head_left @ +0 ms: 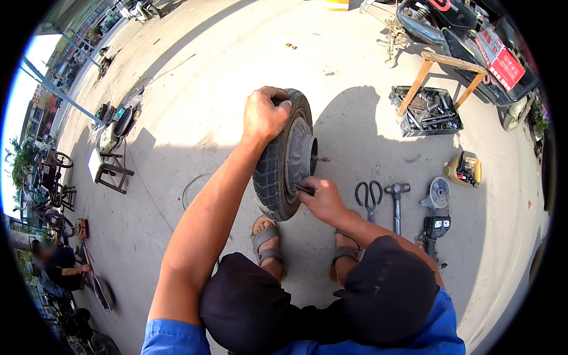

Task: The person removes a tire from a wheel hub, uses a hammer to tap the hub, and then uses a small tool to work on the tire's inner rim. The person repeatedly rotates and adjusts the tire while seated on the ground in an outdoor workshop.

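Observation:
An upright small wheel (269, 177) with a black tyre and grey metal hub (299, 154) stands before me, a short axle (322, 158) poking out of its right side. My left hand (266, 115) grips the top of the tyre. My right hand (322, 196) is closed round a small dark object (306, 190) at the lower rim of the hub; I cannot make out what it is. Just right of that hand lie black-handled shears (370, 201), a hammer (397, 207) and a round grey metal part (439, 192) on the concrete.
A crate of tools (414, 124), wooden stand (444, 57), yellow container (462, 170) and black scooter (432, 23) are on the right. On the left are a stool (109, 171), parked bikes (56, 195) and people (59, 266) near a tyre (103, 293). My sandalled feet (266, 242) are below.

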The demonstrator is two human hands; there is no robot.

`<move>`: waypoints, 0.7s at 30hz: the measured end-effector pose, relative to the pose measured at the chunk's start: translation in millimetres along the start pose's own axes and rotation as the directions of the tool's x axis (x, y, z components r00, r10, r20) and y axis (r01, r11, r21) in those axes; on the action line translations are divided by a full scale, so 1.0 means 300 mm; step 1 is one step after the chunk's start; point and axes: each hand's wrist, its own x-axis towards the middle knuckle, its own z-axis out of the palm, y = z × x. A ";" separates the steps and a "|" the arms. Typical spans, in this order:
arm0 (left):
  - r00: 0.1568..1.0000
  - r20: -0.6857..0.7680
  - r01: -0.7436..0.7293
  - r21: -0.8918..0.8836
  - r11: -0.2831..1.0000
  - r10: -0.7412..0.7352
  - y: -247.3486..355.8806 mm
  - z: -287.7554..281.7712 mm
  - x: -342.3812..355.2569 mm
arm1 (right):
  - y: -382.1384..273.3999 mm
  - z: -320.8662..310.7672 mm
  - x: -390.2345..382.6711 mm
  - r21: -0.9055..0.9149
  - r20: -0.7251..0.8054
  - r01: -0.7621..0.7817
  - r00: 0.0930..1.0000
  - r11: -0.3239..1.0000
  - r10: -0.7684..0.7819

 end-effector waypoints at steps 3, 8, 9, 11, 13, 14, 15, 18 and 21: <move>1.000 -0.016 0.007 -0.025 1.000 -0.007 -0.013 0.000 0.008 | 0.008 0.023 0.009 -0.072 -0.027 0.054 0.998 0.996 -0.056; 1.000 -0.020 0.016 -0.035 0.999 -0.017 -0.035 -0.007 0.010 | -0.007 0.045 0.019 -0.064 -0.020 0.049 0.999 0.997 -0.051; 1.000 -0.018 0.014 -0.040 0.999 -0.015 -0.038 -0.008 0.009 | -0.010 0.049 0.021 -0.067 -0.011 0.050 0.999 0.997 -0.051; 1.000 -0.012 0.008 -0.056 0.998 -0.009 -0.031 -0.008 0.006 | -0.004 0.055 0.022 -0.070 -0.014 0.052 0.999 0.996 -0.053; 0.999 -0.005 0.031 -0.058 0.998 -0.031 -0.019 -0.008 0.004 | 0.005 0.061 0.021 -0.079 -0.026 0.052 0.998 0.996 -0.055; 0.999 0.001 0.041 -0.061 0.997 -0.041 -0.012 -0.006 0.004 | 0.009 0.064 0.020 -0.086 -0.037 0.052 0.998 0.995 -0.056; 0.999 -0.002 0.042 -0.063 0.997 -0.042 -0.009 -0.004 0.004 | 0.011 0.065 0.018 -0.094 -0.048 0.052 0.997 0.994 -0.057; 0.999 -0.013 0.044 -0.059 0.997 -0.045 -0.013 -0.006 0.003 | 0.001 0.075 0.019 -0.127 -0.067 0.068 0.995 0.990 -0.077; 0.999 -0.013 0.034 -0.053 0.998 -0.035 -0.020 -0.007 0.003 | 0.011 0.079 0.017 -0.164 -0.071 0.087 0.993 0.983 -0.099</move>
